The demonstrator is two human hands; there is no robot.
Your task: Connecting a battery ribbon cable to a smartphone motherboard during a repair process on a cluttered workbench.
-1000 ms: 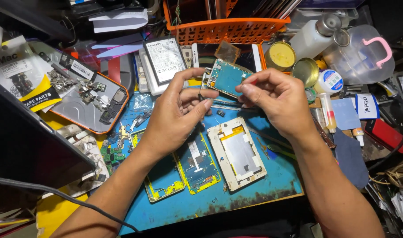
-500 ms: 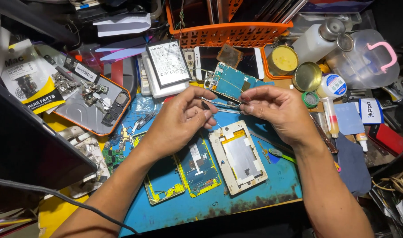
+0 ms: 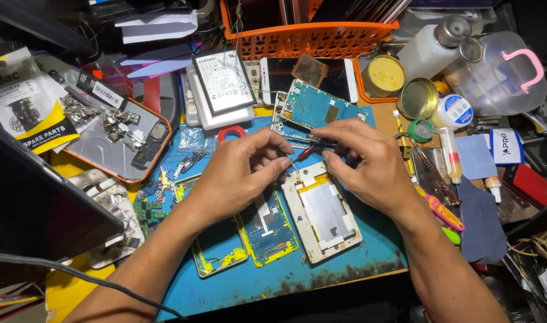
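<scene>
Left hand [image 3: 240, 173] works below white-labelled battery [image 3: 224, 82]; yellow-black packet [image 3: 31, 116] lies far left.

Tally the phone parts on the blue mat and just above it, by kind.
Circuit boards: 3
Phone frame: 1
Batteries: 2
Total: 6

An orange mesh basket [image 3: 309, 37] stands at the rear of the tabletop, with a phone battery [image 3: 224, 81] lying on a stack in front of it and an open round tin [image 3: 384, 75] to its right. A clear plastic container with a pink handle [image 3: 500, 75] occupies the right rear corner, beside a white squeeze bottle [image 3: 427, 48]. An orange-edged tray of loose small parts [image 3: 115, 140] sits at the left, near a packet of spare parts [image 3: 25, 107].
</scene>
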